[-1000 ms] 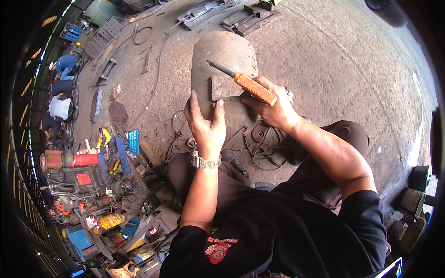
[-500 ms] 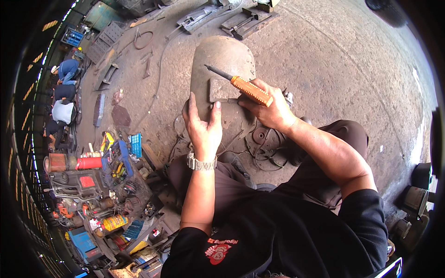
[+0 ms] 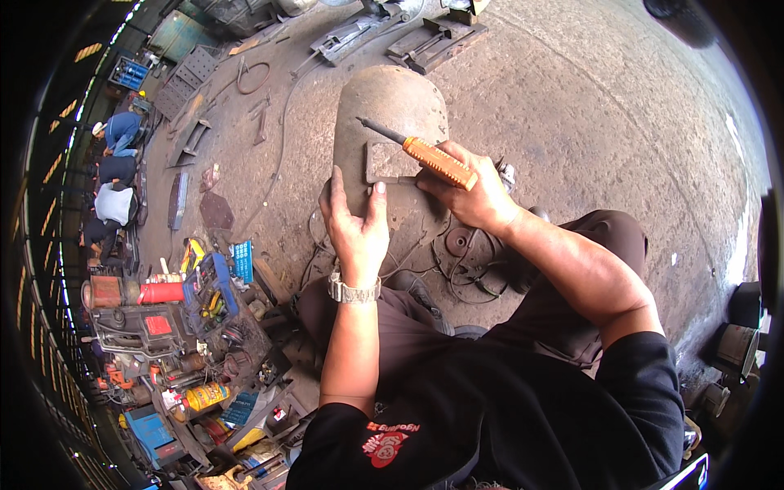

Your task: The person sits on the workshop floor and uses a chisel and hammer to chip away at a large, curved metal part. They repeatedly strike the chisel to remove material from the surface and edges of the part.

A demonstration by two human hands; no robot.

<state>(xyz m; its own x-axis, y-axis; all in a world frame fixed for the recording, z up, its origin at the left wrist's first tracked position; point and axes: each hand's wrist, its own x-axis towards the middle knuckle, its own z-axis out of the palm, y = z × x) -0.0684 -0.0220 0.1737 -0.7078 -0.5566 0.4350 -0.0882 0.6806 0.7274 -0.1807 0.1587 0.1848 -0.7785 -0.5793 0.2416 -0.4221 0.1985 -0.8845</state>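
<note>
A grey welding mask (image 3: 388, 102), rounded at the top, is held upright over my lap with a rectangular window opening (image 3: 394, 161) in it. My left hand (image 3: 360, 237), with a metal-band watch at its wrist, is closed on the mask's lower left; the thumb rests just below the window. In my right hand (image 3: 483, 196) is a screwdriver (image 3: 439, 162) with a ribbed orange handle. Its dark shaft points up and left, across the mask above the window. The right thumb also reaches the mask beside the window's lower right corner; the remaining fingers are partly hidden.
Coiled cables and a round disc (image 3: 460, 241) lie on the floor beyond my knees. A cluttered heap of tools with a blue toolbox (image 3: 208, 286) is on the left. Metal frames (image 3: 437, 41) lie ahead. Several people work at the far left, one in blue (image 3: 122, 131).
The mask and both hands have shifted only slightly in the picture, and the floor now shows more clearly through the window. My grip on the mask and screwdriver stays the same.
</note>
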